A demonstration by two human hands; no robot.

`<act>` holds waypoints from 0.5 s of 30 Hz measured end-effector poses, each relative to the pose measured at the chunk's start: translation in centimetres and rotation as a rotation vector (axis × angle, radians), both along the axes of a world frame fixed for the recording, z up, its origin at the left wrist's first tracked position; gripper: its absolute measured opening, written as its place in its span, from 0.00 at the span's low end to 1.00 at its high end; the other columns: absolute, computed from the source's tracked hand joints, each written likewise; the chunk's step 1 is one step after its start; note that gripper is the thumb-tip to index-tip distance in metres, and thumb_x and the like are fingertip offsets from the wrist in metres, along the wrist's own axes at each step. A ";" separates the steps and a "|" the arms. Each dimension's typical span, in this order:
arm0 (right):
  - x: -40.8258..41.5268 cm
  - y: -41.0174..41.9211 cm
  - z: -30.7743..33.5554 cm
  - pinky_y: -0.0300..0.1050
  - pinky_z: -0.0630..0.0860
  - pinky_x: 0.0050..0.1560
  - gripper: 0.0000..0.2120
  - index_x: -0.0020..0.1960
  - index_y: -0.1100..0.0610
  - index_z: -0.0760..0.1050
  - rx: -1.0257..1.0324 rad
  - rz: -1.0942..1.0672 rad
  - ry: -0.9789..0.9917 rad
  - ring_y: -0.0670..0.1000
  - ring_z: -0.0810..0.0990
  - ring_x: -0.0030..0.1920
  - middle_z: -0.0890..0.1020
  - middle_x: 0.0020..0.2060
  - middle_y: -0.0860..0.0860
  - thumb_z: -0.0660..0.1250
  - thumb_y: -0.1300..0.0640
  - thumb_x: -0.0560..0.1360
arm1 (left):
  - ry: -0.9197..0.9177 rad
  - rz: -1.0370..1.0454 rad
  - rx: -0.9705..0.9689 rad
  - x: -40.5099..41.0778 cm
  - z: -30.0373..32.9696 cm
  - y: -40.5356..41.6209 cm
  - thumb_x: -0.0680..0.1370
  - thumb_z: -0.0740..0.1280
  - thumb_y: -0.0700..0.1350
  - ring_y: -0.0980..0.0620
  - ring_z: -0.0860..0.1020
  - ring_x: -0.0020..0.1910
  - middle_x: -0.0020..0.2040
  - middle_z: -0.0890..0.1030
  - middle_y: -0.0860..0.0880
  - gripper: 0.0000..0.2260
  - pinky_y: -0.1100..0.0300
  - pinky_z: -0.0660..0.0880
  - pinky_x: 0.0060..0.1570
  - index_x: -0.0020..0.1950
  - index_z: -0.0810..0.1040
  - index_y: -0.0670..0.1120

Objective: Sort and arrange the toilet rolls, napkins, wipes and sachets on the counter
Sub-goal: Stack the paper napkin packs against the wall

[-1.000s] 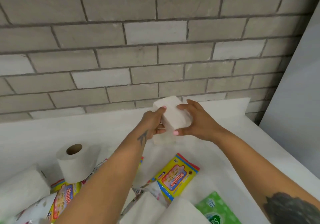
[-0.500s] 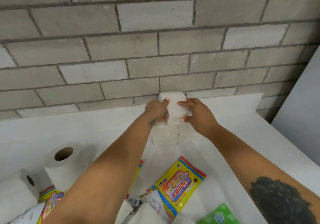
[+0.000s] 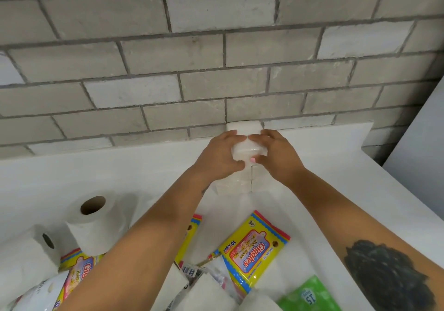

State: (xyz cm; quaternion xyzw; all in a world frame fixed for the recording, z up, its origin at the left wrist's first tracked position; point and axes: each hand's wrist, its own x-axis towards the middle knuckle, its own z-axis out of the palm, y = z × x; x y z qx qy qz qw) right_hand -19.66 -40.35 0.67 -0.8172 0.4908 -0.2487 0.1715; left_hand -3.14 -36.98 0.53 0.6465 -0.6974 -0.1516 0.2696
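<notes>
A white napkin pack [image 3: 245, 151] sits on top of a stack of similar white napkin packs [image 3: 236, 185] against the counter's back ledge. My left hand [image 3: 219, 155] holds its left side and my right hand [image 3: 276, 154] holds its right side, fingers curled over its top and thumbs on its front. Two toilet rolls [image 3: 96, 221] [image 3: 26, 255] stand at the lower left. A yellow Giggles wipes pack [image 3: 254, 250] lies in front of the stack, another [image 3: 74, 274] lies by the rolls, and a green wipes pack [image 3: 310, 296] lies at the bottom edge.
The white counter [image 3: 336, 202] runs to a grey brick wall [image 3: 216, 58] behind its raised ledge. A white panel [image 3: 422, 142] closes off the right side. More white packs and a barcoded wrapper [image 3: 192, 272] lie under my arms at the bottom.
Both hands carried the napkin pack away from me and down onto the stack by the ledge. The view has tilted downward, showing more of the counter items.
</notes>
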 end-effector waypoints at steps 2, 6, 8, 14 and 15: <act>0.1 0.0 -0.1 0.39 0.63 0.65 0.26 0.69 0.50 0.69 -0.001 -0.006 -0.010 0.52 0.67 0.68 0.65 0.70 0.52 0.70 0.58 0.73 | -0.009 -0.008 -0.046 0.2 -0.2 -0.2 0.72 0.71 0.43 0.53 0.62 0.73 0.74 0.64 0.51 0.27 0.63 0.57 0.70 0.70 0.69 0.51; 0.3 -0.1 -0.3 0.41 0.63 0.67 0.26 0.70 0.50 0.68 0.000 -0.022 -0.019 0.52 0.66 0.69 0.64 0.71 0.51 0.69 0.57 0.73 | -0.042 -0.016 -0.070 0.2 -0.3 -0.6 0.74 0.70 0.41 0.52 0.61 0.73 0.74 0.64 0.49 0.25 0.63 0.55 0.70 0.70 0.69 0.50; 0.4 -0.2 -0.4 0.42 0.63 0.67 0.26 0.70 0.49 0.68 0.007 -0.025 -0.020 0.52 0.65 0.70 0.63 0.72 0.50 0.69 0.57 0.74 | -0.050 -0.016 -0.068 0.2 -0.4 -0.8 0.74 0.69 0.41 0.51 0.61 0.74 0.75 0.63 0.50 0.25 0.61 0.56 0.71 0.71 0.69 0.50; 0.5 -0.4 -0.7 0.42 0.62 0.68 0.25 0.72 0.48 0.65 -0.001 -0.028 0.010 0.52 0.63 0.71 0.61 0.74 0.50 0.66 0.55 0.76 | -0.036 -0.004 -0.078 0.1 -0.9 -1.2 0.75 0.69 0.42 0.49 0.62 0.73 0.75 0.62 0.50 0.25 0.57 0.58 0.73 0.71 0.68 0.50; 0.5 -0.5 -0.7 0.42 0.62 0.68 0.26 0.72 0.48 0.65 -0.004 -0.028 0.015 0.52 0.63 0.71 0.60 0.74 0.50 0.66 0.55 0.76 | -0.036 -0.004 -0.077 0.0 -0.9 -1.3 0.75 0.69 0.42 0.49 0.61 0.74 0.75 0.62 0.49 0.25 0.57 0.58 0.73 0.71 0.68 0.50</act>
